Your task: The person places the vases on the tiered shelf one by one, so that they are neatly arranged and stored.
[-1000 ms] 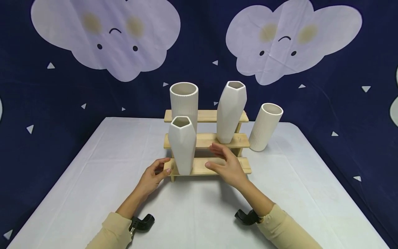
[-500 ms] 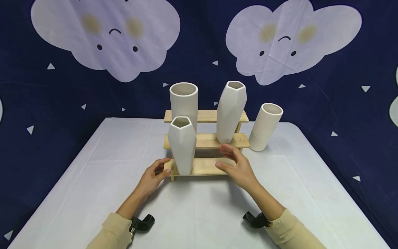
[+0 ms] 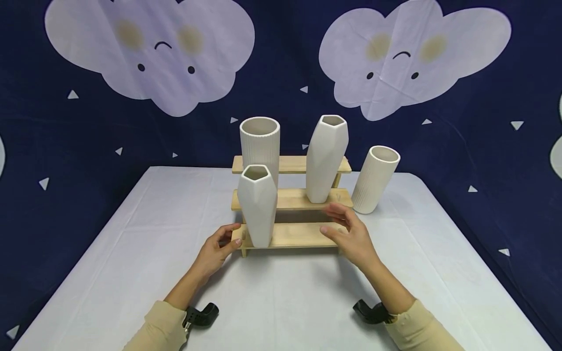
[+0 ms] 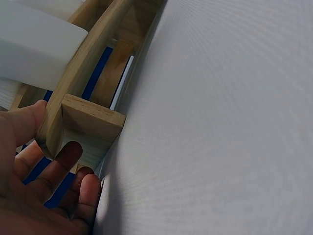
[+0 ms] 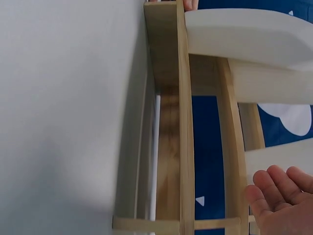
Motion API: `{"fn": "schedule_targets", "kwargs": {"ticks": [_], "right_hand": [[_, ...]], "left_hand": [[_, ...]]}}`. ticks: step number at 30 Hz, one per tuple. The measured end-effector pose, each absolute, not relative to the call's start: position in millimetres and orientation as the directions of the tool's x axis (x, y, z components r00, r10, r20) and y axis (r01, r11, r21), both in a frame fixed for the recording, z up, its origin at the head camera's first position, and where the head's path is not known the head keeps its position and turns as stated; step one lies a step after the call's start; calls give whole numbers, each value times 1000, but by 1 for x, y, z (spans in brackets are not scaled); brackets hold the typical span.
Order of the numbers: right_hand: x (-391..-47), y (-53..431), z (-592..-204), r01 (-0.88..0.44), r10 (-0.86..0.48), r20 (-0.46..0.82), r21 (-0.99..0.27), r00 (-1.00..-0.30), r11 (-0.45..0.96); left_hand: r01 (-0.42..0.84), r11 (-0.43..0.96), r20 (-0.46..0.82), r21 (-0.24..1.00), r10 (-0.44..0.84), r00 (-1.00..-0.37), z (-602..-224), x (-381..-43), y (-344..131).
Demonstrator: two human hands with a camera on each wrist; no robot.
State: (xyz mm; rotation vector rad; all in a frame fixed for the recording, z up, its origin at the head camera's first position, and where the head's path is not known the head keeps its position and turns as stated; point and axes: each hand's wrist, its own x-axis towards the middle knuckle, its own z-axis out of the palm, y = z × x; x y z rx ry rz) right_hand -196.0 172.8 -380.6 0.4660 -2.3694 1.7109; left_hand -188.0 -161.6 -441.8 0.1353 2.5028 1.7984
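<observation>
A three-tier wooden display rack [image 3: 303, 235] stands on the table, with white vases on its tiers. My left hand [image 3: 218, 247] holds the left end of its lowest board; in the left wrist view the thumb [image 4: 30, 121] lies along the upper side and the fingers curl round the end. A faceted vase [image 3: 258, 207] stands on that board's left part. My right hand [image 3: 352, 238] is over the board's right end, fingers relaxed and holding nothing. Just behind it, a second faceted vase [image 3: 326, 158] stands on the middle tier. A ribbed cylinder vase [image 3: 260, 148] rises behind the first one.
Another ribbed cylinder vase [image 3: 375, 179] stands on the table beside the rack's right end. A white cloth covers the table [image 3: 167, 209]. Behind it hangs a dark blue curtain [image 3: 281, 68] with clouds. Black wrist cameras sit on both forearms.
My right hand has slid to the right along the front of the rack, from its middle to its right end. The left hand, rack and vases stay where they were.
</observation>
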Motion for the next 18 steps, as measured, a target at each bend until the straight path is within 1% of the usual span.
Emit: {"fn": "schedule_targets", "kwargs": {"ticks": [8,18], "right_hand": [[-198,186,-380,-396,-105,383,-869,-918,297],[-204,206,-380,-323,-21,334,-889,-942,324]], "left_hand": [[45,318,12,947,103,-995,-443,-188,-162],[41,319,8,947,103,-995,-443,-189,-162]]}}
